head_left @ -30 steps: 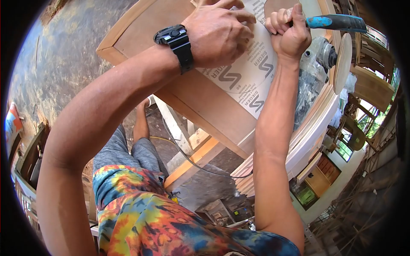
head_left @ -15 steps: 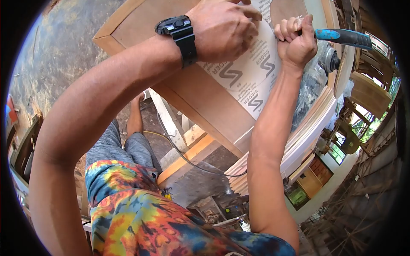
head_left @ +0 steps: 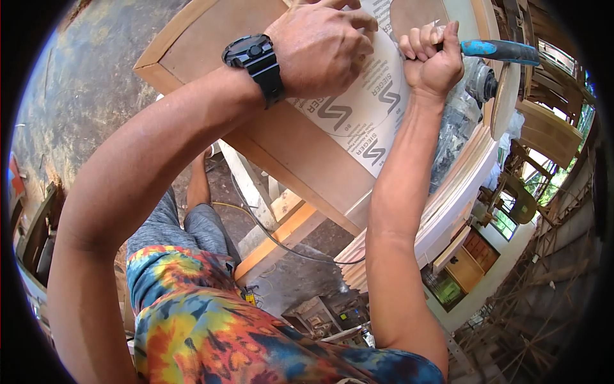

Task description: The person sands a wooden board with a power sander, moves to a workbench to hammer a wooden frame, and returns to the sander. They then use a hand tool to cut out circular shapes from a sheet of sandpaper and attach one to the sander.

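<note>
My left hand (head_left: 323,48), with a black watch (head_left: 257,64) on its wrist, rests over a white printed sandpaper sheet (head_left: 358,109) marked SIEGER and 80. Its fingers are bent but apart, and some fingertips are hidden. Beside the sheet's right side, my right hand (head_left: 433,64) is closed around a tool with a blue-and-black handle (head_left: 502,51). The handle points to the right; the working end is hidden by the fist. Under the sheet lies a wood-framed panel (head_left: 307,153). A brown round piece (head_left: 416,16) shows above the sheet, between the hands.
A power tool (head_left: 483,83) in clear plastic lies right of my right forearm, near stacked wooden strips (head_left: 441,192). A dark cable (head_left: 275,240) hangs below the panel beside wooden supports (head_left: 275,246). Timber and machinery (head_left: 511,198) stand at the far right.
The view has shifted slightly, so the sheet, panel and both hands appear a little further left. My right hand keeps its grip on the blue-and-black handle.
</note>
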The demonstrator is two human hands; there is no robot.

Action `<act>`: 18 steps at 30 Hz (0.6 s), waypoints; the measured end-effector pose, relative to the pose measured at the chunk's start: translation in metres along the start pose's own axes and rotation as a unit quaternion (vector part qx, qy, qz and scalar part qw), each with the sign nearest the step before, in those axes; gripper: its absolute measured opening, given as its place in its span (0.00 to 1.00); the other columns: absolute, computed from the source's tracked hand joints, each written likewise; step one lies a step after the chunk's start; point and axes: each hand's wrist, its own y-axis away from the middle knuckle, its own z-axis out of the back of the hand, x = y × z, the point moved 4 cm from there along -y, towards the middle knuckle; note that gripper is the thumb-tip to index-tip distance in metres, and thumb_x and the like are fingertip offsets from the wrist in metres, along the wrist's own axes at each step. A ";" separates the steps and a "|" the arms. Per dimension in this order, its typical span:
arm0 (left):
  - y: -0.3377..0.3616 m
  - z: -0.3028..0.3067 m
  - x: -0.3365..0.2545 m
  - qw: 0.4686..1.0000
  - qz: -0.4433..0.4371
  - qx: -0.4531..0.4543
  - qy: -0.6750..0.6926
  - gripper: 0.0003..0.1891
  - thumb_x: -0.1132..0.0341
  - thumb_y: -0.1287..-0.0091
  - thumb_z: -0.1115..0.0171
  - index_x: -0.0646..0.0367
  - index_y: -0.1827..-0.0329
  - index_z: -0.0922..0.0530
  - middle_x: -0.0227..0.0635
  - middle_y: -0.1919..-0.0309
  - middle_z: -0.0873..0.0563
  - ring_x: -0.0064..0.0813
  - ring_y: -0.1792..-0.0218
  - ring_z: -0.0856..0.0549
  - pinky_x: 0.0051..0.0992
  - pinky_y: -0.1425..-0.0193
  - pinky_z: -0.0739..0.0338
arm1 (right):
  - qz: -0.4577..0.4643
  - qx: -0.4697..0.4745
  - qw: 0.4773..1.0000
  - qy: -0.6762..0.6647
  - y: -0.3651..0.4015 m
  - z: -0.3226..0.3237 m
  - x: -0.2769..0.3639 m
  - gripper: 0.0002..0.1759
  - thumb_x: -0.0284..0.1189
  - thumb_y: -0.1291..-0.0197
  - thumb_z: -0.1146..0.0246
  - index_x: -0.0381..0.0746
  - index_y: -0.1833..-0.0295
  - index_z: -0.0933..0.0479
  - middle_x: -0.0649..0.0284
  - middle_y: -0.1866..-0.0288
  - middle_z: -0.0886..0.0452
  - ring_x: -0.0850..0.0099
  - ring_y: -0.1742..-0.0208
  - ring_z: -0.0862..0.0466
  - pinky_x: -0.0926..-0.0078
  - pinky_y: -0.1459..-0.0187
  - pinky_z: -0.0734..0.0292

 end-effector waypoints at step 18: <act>-0.001 0.002 -0.002 1.000 0.005 -0.003 0.009 0.04 0.62 0.47 0.35 0.47 0.73 0.14 0.26 0.55 0.14 0.36 0.43 0.22 0.56 0.33 0.41 | 0.009 0.010 1.000 0.015 -0.003 0.000 -0.002 0.24 0.46 0.20 0.50 0.44 0.71 0.35 0.73 0.82 0.45 0.78 0.80 0.48 0.75 0.73 0.46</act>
